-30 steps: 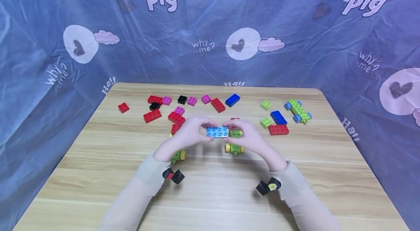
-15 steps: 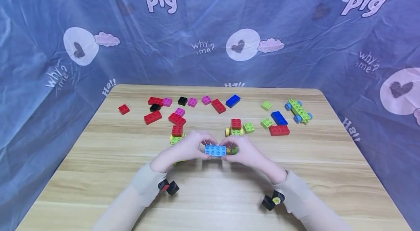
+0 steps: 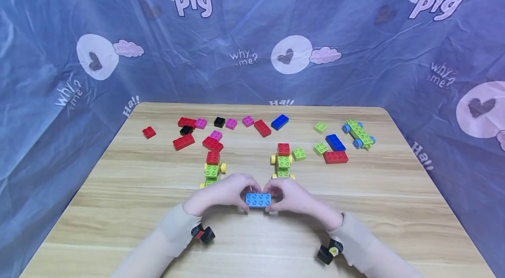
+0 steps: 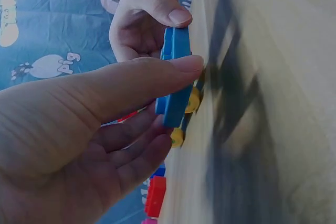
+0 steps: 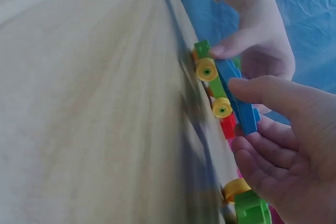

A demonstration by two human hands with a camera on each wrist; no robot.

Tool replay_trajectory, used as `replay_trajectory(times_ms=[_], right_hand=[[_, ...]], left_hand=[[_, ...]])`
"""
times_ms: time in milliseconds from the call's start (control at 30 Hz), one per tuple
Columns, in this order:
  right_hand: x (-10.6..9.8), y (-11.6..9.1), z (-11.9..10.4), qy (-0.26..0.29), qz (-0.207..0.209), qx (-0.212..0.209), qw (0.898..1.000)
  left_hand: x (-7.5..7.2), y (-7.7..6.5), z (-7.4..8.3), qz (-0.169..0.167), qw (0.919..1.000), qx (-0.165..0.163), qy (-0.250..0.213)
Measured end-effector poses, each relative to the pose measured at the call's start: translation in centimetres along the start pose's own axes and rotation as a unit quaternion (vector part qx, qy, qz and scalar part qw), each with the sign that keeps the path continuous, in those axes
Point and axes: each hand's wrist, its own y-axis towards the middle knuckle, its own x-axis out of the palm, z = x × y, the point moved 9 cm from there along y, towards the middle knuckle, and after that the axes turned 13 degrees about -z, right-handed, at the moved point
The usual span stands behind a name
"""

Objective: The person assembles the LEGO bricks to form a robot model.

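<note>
A light blue eight-stud toy building brick (image 3: 258, 200) is held near the middle of the table, studs showing in the head view. My left hand (image 3: 226, 191) pinches its left end between thumb and fingers, while my right hand (image 3: 293, 197) pinches the other end. From the left wrist, the blue brick (image 4: 178, 77) appears edge-on, a little off the tabletop. Behind my hands stand two green wheeled cars with yellow wheels: the left car (image 3: 211, 171) and the right car (image 3: 283, 162). Each carries a red brick at its far end; my hands partly cover their near ends.
Several loose bricks lie across the back, among them a red brick (image 3: 183, 141), a black brick (image 3: 219, 122) and a dark blue brick (image 3: 280, 122). A green car with blue wheels (image 3: 358, 133) stands back right. A lime brick (image 3: 299, 154) sits beside the right car.
Both hands have drawn the blue brick toward the person and lower in the head view, still gripping its ends. The two yellow-wheeled cars and the lime brick have come into fuller view.
</note>
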Motion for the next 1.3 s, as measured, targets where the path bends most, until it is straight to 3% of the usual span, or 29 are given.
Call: replay_trajectory(times_ms=[300, 433, 767, 1300], right_hand=[[1.1, -0.1, 0.2, -0.020, -0.030, -0.003, 0.999], [1.6, 0.0, 0.0, -0.035, -0.043, -0.003, 0.998], [2.4, 0.0, -0.1, -0.048, -0.065, 0.007, 0.997], [2.9, 0.1, -0.1, -0.060, -0.082, 0.010, 0.995]], left_hand=[[1.8, 0.6, -0.5, -0.036, 0.9990, -0.008, -0.024], [2.2, 0.7, -0.4, -0.043, 0.9987, 0.002, -0.027], [2.9, 0.7, -0.5, -0.072, 0.9966, -0.015, -0.038], [3.7, 1.1, -0.6, -0.076, 0.9963, -0.008, -0.039]])
